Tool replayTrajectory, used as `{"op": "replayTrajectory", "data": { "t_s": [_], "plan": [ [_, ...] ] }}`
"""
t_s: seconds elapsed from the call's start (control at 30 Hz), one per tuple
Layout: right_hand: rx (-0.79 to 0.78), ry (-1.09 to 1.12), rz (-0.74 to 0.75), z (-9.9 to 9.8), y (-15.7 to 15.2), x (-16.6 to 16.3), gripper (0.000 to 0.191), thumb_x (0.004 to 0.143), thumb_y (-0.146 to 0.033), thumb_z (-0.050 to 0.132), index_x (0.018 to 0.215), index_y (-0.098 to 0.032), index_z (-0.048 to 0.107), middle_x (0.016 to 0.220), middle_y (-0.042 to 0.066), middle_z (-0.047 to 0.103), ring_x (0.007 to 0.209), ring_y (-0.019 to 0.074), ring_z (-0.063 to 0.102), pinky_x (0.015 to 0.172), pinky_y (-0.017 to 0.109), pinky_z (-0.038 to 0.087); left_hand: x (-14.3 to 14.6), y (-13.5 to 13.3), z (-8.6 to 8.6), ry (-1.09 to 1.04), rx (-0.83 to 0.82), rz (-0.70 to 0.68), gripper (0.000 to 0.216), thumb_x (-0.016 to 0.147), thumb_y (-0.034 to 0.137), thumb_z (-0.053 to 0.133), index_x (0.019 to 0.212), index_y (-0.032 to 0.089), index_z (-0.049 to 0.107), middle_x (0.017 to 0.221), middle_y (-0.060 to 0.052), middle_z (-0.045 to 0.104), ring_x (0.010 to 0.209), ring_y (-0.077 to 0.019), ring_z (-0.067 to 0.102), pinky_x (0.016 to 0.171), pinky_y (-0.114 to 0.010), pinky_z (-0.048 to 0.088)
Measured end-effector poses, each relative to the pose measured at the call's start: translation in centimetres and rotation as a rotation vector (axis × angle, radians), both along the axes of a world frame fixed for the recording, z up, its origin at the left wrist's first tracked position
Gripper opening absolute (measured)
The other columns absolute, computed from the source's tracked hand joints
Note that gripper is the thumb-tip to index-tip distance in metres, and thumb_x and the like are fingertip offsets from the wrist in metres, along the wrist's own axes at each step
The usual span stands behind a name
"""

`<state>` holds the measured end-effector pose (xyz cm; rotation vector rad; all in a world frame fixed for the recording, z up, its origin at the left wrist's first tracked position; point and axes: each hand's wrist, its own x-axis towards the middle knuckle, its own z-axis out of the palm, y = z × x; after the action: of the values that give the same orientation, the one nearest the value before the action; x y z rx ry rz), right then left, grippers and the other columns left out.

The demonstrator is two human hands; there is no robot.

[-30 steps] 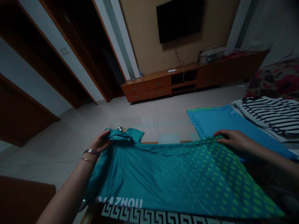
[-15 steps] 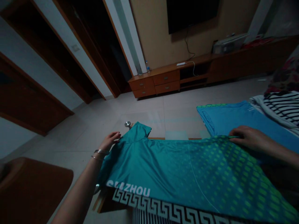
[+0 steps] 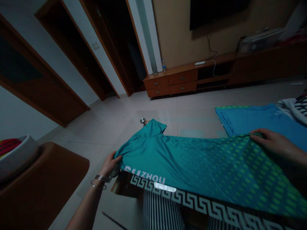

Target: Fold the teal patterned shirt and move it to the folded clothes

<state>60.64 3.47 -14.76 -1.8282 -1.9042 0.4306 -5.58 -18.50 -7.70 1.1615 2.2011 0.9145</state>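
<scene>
A teal jersey (image 3: 182, 159) with a green dot pattern, white lettering ending in "ZHOU" and a white Greek-key band along one edge is spread flat in front of me. My left hand (image 3: 110, 164) pinches its lower left corner, near the lettering. My right hand (image 3: 271, 140) grips the far edge at the right. One short sleeve (image 3: 151, 129) sticks up at the far side, touching neither hand. Metal bangles (image 3: 102, 179) circle my left wrist. What lies under the jersey is mostly hidden.
A blue garment (image 3: 254, 119) lies beyond my right hand, with striped clothing (image 3: 299, 107) past it. Striped fabric (image 3: 160, 210) shows below the jersey. A brown surface (image 3: 40, 182) holding a white bowl (image 3: 14, 156) sits at the left. A wooden cabinet (image 3: 182, 80) stands against the far wall.
My left hand has shifted from beside the sleeve down to the jersey's lower left corner. The sleeve now stands free. The view has swung, moving the room rightward and showing more striped fabric.
</scene>
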Motion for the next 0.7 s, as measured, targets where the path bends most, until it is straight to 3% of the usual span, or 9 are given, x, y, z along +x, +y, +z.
{"op": "replayTrajectory", "data": {
  "t_s": [0.1,0.17,0.33,0.43,0.5,0.6,0.7],
  "plan": [
    [-0.14,0.145,-0.029,0.3,-0.8,-0.7,0.023,0.083,-0.033,0.055,0.099,-0.02,0.063,0.099,0.016,0.068,0.076,0.0179,0.063,0.066,0.029,0.042,-0.5,-1.1,0.1,-0.242,-0.027,0.033,0.039,0.06,0.048,0.066,0.079,0.02,0.045,0.051,0.007,0.049,0.039,-0.0108,0.044,0.04,-0.021,0.035],
    [-0.177,0.169,-0.02,0.8,-1.7,-1.5,0.022,0.083,-0.033,0.053,0.098,-0.02,0.063,0.1,0.016,0.068,0.079,0.0197,0.063,0.068,0.03,0.043,-1.7,-2.6,0.3,-0.284,-0.051,0.023,0.042,0.059,0.048,0.068,0.077,0.02,0.043,0.047,0.008,0.044,0.036,-0.0088,0.04,0.038,-0.019,0.03],
    [-0.204,0.153,0.239,1.8,-4.3,-5.2,0.019,0.083,-0.033,0.052,0.093,-0.02,0.063,0.096,0.012,0.068,0.087,0.0221,0.063,0.074,0.028,0.044,-6.6,-10.3,0.7,-0.185,-0.278,-0.04,0.049,0.059,0.052,0.071,0.085,0.018,0.049,0.052,0.006,0.048,0.043,-0.0116,0.046,0.038,-0.02,0.032],
    [-0.217,0.1,0.425,1.7,-5.1,-8.2,0.018,0.082,-0.032,0.051,0.09,-0.021,0.063,0.093,0.01,0.068,0.087,0.022,0.063,0.075,0.028,0.045,-10.0,-15.5,0.7,-0.074,-0.421,0.008,0.062,0.054,0.054,0.072,0.1,0.018,0.051,0.056,0.003,0.054,0.044,-0.0174,0.051,0.037,-0.025,0.036],
    [-0.194,0.012,0.472,1.5,-5.2,-10.0,0.017,0.081,-0.03,0.051,0.089,-0.021,0.063,0.09,0.009,0.069,0.084,0.0227,0.064,0.073,0.029,0.045,-11.7,-17.5,1.1,0.076,-0.436,0.059,0.06,0.052,0.054,0.07,0.098,0.018,0.054,0.063,-0.001,0.06,0.051,-0.0218,0.057,0.043,-0.028,0.042],
    [-0.11,-0.189,0.443,1.3,-5.4,-11.6,0.017,0.081,-0.031,0.049,0.088,-0.021,0.062,0.084,0.009,0.068,0.076,0.0243,0.063,0.065,0.031,0.044,-12.4,-16.8,2.3,0.4,-0.352,0.087,0.047,0.06,0.055,0.063,0.09,0.018,0.06,0.081,-0.009,0.067,0.075,-0.0281,0.064,0.064,-0.034,0.05],
    [-0.016,-0.364,0.392,1.8,-5.7,-12.3,0.017,0.083,-0.028,0.046,0.086,-0.021,0.062,0.083,0.011,0.066,0.073,0.0256,0.062,0.059,0.032,0.041,-10.8,-11.9,3.5,0.541,-0.243,0.026,0.047,0.071,0.055,0.053,0.098,0.019,0.063,0.096,-0.011,0.069,0.091,-0.0286,0.064,0.078,-0.034,0.049]
  ]
}}
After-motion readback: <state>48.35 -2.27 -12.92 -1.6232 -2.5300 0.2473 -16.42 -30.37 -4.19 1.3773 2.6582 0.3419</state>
